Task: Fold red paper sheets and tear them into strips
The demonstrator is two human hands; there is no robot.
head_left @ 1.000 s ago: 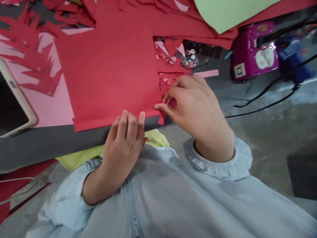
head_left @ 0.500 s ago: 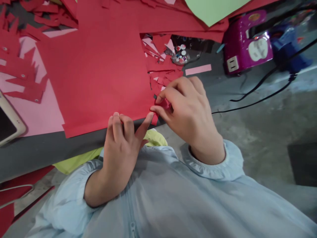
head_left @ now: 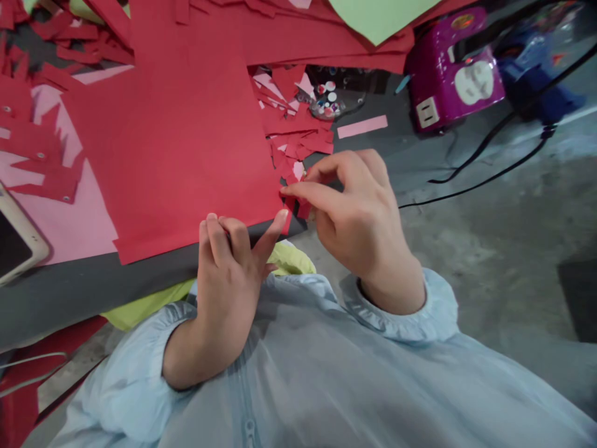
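Observation:
A large red paper sheet lies in front of me, with a narrow strip along its near edge. My left hand rests on that near edge, fingers stretched out and its thumb spread toward the sheet's right corner. By that corner, my right hand is closed, thumb and forefinger drawn together low over the paper. One fingertip touches the sheet's right edge. What the right fingers hold, if anything, is hidden. A small red strip sticks out past the left thumb tip.
Red and pink scraps lie right of the sheet, near a clear bag of small round beads. A pink strip, a purple power box and black cables stand right. Left are zigzag-cut red pieces and a phone.
My right hand's thumb has shifted slightly up along the sheet's right edge, baring more of the small red strip. My left hand has stayed in place; the view has shifted a little.

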